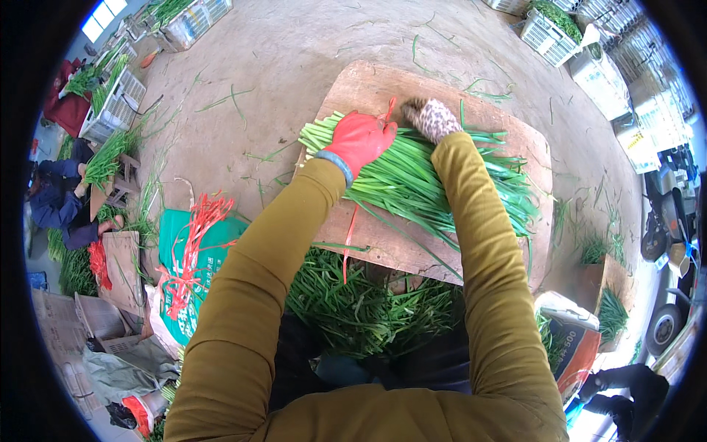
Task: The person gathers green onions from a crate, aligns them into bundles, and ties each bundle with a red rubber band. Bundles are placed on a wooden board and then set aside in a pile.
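Note:
A bundle of garlic chives (403, 171) lies across a wooden board (381, 83), pale stem ends to the left and green leaves fanning right. My left hand (362, 138), in a red rubber glove, grips the bundle from above near the stems. One end of a red plastic strip (392, 108) sticks up by its fingertips. Another length of red strip (350, 232) comes out at the bundle's near side and hangs over the board's front edge. My right hand (433, 117), in a patterned glove with dark fingers, is curled at the bundle's far side; its fingertips are hidden.
Loose chive leaves (375, 309) are heaped below the board's near edge. Red strips (190, 248) lie on a green bag (171, 232) at left. Another person (61, 193) sits farther left, handling chives. Plastic crates (547, 38) stand at upper right, near a motorcycle (663, 215).

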Demonstrator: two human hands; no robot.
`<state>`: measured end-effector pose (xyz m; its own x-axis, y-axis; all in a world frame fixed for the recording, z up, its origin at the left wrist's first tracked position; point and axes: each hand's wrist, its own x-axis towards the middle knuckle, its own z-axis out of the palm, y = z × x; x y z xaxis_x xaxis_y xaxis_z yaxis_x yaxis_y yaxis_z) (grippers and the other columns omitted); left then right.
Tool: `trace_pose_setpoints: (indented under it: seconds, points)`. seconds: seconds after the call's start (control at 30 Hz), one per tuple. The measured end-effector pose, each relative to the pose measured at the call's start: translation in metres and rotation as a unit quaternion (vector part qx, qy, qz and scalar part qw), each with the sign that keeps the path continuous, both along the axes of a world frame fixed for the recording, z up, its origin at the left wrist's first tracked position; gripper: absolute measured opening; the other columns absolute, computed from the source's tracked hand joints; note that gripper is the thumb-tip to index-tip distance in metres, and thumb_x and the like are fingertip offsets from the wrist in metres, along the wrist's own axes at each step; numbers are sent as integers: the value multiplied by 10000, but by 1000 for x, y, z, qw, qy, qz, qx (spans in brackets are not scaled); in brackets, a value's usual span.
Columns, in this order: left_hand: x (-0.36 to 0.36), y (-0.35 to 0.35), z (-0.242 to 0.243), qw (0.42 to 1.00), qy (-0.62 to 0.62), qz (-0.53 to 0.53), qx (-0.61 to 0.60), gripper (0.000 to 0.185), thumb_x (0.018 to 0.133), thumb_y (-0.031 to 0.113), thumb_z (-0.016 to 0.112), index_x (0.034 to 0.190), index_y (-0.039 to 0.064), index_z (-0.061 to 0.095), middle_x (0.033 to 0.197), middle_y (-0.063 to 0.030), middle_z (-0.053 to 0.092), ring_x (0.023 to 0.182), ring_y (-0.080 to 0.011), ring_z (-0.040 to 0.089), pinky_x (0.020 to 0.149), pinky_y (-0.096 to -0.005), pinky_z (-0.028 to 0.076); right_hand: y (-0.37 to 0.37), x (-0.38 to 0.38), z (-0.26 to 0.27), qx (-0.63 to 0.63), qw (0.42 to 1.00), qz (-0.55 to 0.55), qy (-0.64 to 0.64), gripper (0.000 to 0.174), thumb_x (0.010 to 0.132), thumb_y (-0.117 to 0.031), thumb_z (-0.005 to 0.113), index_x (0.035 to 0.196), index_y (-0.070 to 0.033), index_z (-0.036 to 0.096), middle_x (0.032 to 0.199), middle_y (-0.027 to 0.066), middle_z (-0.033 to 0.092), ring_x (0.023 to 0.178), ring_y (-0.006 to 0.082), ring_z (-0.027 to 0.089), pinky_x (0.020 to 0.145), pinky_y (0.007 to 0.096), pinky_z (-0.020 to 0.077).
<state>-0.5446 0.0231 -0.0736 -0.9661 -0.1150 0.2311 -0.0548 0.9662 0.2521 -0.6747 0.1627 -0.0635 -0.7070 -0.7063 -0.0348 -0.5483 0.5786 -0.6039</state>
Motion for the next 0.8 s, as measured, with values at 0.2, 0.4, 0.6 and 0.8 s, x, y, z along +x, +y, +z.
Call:
trace_pose_setpoints:
  seconds: [0.2, 0.4, 0.6, 0.8]
  points:
    - [0, 4, -8, 994, 105, 16, -6, 436, 878, 352, 466, 617, 52, 645, 667, -184, 630, 634, -372, 590, 619, -494, 449, -56, -39, -8, 129, 991, -20, 14, 377, 864, -335, 547, 1143, -97, 634, 1181, 158, 612, 1099, 327, 581, 938, 416, 454]
    - [16, 16, -2, 997, 47, 65, -1, 395, 880, 363, 482, 729, 37, 648, 679, -195, 628, 663, -370, 602, 652, -490, 453, -60, -24, -7, 144, 988, 4, 57, 379, 838, -282, 589, 1169, -99, 602, 1150, 156, 624, 1077, 327, 589, 927, 419, 464]
    - [16, 9, -6, 929, 104, 182, 306, 333, 883, 300, 551, 1056, 15, 565, 917, -165, 663, 837, -340, 639, 771, -406, 486, -60, 10, 22, -43, 996, 46, 64, 265, 843, -287, 597, 968, -54, 608, 911, 186, 654, 895, 334, 626, 793, 408, 480]
    - [14, -3, -15, 941, 109, 141, 286, 367, 853, 369, 546, 1080, 97, 642, 968, -180, 658, 946, -361, 595, 839, -419, 463, -47, 25, 34, -56, 982, 125, 134, 276, 843, -298, 548, 987, -73, 618, 969, 176, 653, 938, 349, 612, 833, 420, 482]
